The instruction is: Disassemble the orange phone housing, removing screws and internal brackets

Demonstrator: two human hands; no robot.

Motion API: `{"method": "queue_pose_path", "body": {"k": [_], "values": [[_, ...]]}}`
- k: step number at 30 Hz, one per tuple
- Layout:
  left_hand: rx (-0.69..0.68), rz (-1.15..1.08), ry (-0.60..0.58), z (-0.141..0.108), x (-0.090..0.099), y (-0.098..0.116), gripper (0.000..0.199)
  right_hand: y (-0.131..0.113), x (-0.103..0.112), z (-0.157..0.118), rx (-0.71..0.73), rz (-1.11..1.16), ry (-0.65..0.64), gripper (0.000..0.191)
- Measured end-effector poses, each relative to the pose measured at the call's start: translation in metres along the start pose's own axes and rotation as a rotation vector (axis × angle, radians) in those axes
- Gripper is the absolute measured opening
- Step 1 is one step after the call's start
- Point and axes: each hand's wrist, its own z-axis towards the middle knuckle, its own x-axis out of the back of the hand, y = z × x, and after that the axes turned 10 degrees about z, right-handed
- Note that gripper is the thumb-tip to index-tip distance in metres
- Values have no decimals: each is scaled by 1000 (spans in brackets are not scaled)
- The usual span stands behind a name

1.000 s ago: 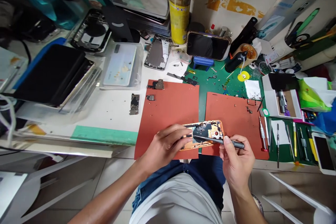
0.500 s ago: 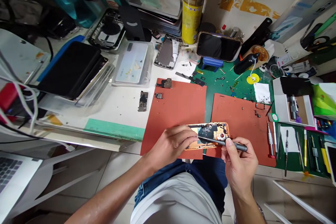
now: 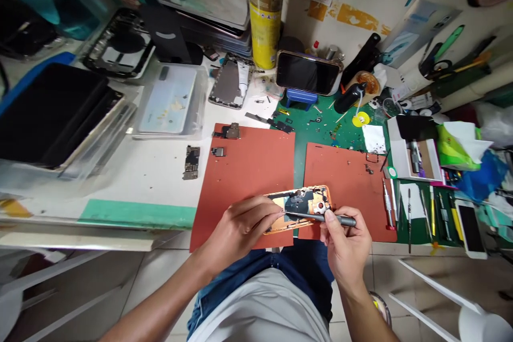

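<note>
An orange phone housing (image 3: 317, 197) with bare inner parts is tilted a little above the mats at the bench's front edge. My left hand (image 3: 243, 224) closes over its left end, fingertips together by the tool's tip. Whether a tiny part sits between those fingertips is hidden. In my right hand (image 3: 348, 238) is a slim dark-grey screwdriver (image 3: 345, 220), gripped between thumb and fingers. Its thin shaft points left across the housing and reaches my left fingertips. The right hand's lower fingers are beside the housing's right end, partly hidden.
Beneath lie two red-brown mats (image 3: 256, 171). A circuit board (image 3: 191, 162) and a small camera module (image 3: 217, 152) lie to the left. Several hand tools, including a yellow one (image 3: 432, 211), line the right. A phone (image 3: 308, 72) leans on a blue stand (image 3: 301, 97) behind.
The view has shifted rightward, so bench things appear further left. My hands, the housing and the screwdriver keep nearly the same arrangement.
</note>
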Motion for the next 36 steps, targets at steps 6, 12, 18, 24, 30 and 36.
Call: {"method": "queue_pose_path", "body": {"k": [6,12,18,24,30,36], "values": [[-4,12,-13,-1,0,-4,16,2,1,1,8,10,-24,36],[-36,47,-12,1,-2,0,15,1,6,0,14,32,-8,35],[-106,95,-52,1,-2,-1,18,1,5,0,40,35,-8,32],[-112,107,-39,-2,-5,-4,16,1,5,0,34,15,10,35],[-126,114,-42,-3,-5,-4,17,2,6,0,25,16,18,36],[-123,113,-41,-2,-5,-4,17,2,6,0,25,23,18,35]]}}
